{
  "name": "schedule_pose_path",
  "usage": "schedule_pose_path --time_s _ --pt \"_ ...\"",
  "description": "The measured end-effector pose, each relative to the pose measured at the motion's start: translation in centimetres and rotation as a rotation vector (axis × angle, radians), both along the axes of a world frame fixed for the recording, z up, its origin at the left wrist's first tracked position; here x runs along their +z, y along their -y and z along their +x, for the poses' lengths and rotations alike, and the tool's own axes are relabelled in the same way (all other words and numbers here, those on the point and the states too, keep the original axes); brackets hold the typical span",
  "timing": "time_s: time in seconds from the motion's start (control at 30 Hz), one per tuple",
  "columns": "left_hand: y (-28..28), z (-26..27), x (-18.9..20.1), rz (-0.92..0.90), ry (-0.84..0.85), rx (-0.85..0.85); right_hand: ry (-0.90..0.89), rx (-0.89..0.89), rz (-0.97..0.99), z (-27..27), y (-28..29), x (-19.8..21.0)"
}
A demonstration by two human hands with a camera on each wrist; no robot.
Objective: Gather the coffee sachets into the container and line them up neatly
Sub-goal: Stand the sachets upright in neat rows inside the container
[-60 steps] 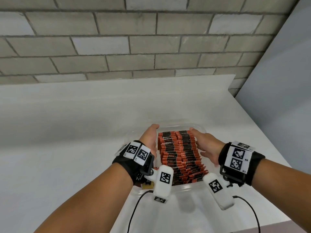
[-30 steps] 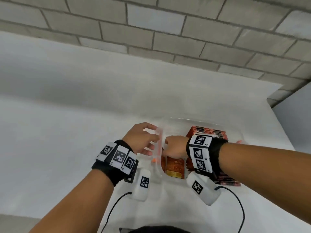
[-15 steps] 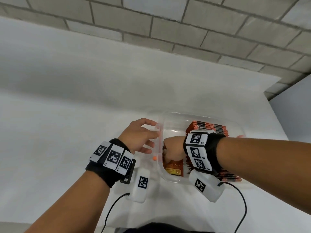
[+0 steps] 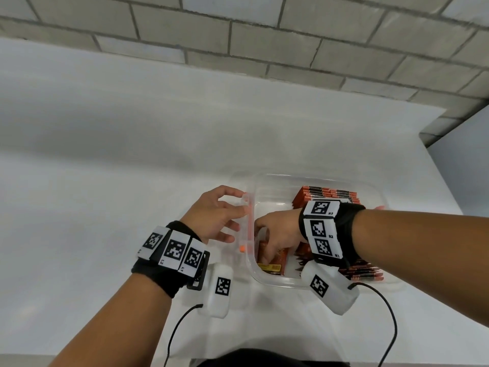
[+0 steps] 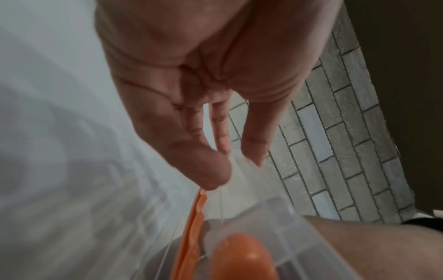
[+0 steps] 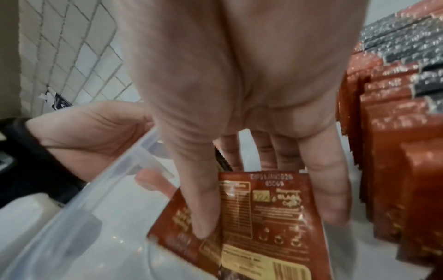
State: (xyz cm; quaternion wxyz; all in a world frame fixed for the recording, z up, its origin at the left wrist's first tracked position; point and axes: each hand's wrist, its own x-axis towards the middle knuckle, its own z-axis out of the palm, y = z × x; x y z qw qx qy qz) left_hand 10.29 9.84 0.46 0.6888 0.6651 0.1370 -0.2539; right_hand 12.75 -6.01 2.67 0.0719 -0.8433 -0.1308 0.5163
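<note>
A clear plastic container point(image 4: 277, 283) stands on the white table. A packed row of red and black coffee sachets point(image 4: 328, 194) stands upright along its right side, also in the right wrist view point(image 6: 395, 132). My right hand point(image 4: 270, 242) reaches into the left part. It pinches loose sachets point(image 6: 263, 236) lying there, thumb on their printed face and fingers behind their top edge. My left hand point(image 4: 232, 210) holds the container's left rim point(image 5: 251, 214) by its orange seal strip point(image 5: 194, 227), thumb tip on the rim.
The white table point(image 4: 105, 207) stretches left and back to a grey brick wall point(image 4: 264, 49). Its right edge point(image 4: 449, 181) lies just past the container. Black cables point(image 4: 391, 327) trail from my wrist units toward the near edge.
Two seconds ago both hands flanked the sachet row. Since then the right hand went to the loose sachets at the left and the left hand to the rim. Little moved in the last half second.
</note>
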Motion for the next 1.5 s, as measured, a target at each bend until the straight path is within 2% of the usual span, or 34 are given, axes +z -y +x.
schedule_pose_path --time_s 0.2,0.33,0.4,0.47,0.53,0.6,0.7,0.8,0.9,0.97,1.03,1.17,1.27,1.4,1.5 --pt "0.0 -0.2 0.0 0.003 0.0 0.013 0.198 0.244 -0.001 -0.3 0.0 0.5" --pt "0.1 -0.4 0.3 0.048 0.008 0.008 0.303 0.296 0.031 -0.3 0.5 1.9" --pt "0.1 -0.5 0.6 0.136 0.058 0.016 0.365 0.286 0.038 -0.2 1.0 2.9" --pt "-0.2 -0.6 1.3 0.22 0.171 0.079 0.438 0.223 0.062 -0.1 2.0 4.3" --pt "-0.4 -1.0 2.9 0.221 0.308 0.113 0.481 0.142 0.124 -0.4 3.4 5.9" --pt "0.0 -1.7 4.8 0.164 0.405 0.0 0.478 0.076 0.187 -1.0 4.8 7.4" --pt "2.2 -2.7 6.6 0.172 0.449 -0.297 0.456 0.021 0.272 -1.9 6.7 8.8" --pt "4.3 -3.2 6.8 0.239 0.534 -0.372 0.435 -0.03 0.377 -2.7 8.5 9.4" --pt "5.4 -3.3 6.7 0.183 0.538 -0.305 0.448 -0.289 0.598 -3.4 10.7 10.1" --pt "6.2 -3.6 6.6 0.052 0.463 -0.192 0.45 -0.504 0.77 -4.0 12.0 10.3" --pt "7.4 -3.8 6.7 -0.119 0.37 -0.127 0.443 -0.633 0.896 -4.7 12.7 10.3" --pt "9.9 -4.2 6.9 -0.412 0.258 -0.034 0.594 -0.776 0.964 -5.6 12.5 8.9" --pt "11.2 -4.3 6.7 -0.473 0.298 0.042 0.689 -0.93 1.002 -5.9 12.4 8.0" --pt "12.6 -4.3 6.7 -0.435 0.405 0.144 0.73 -0.92 0.953 -6.7 13.0 7.0" --pt "13.1 -4.2 6.8 -0.377 0.443 0.182 0.652 -0.877 0.935 -7.0 13.7 6.7"
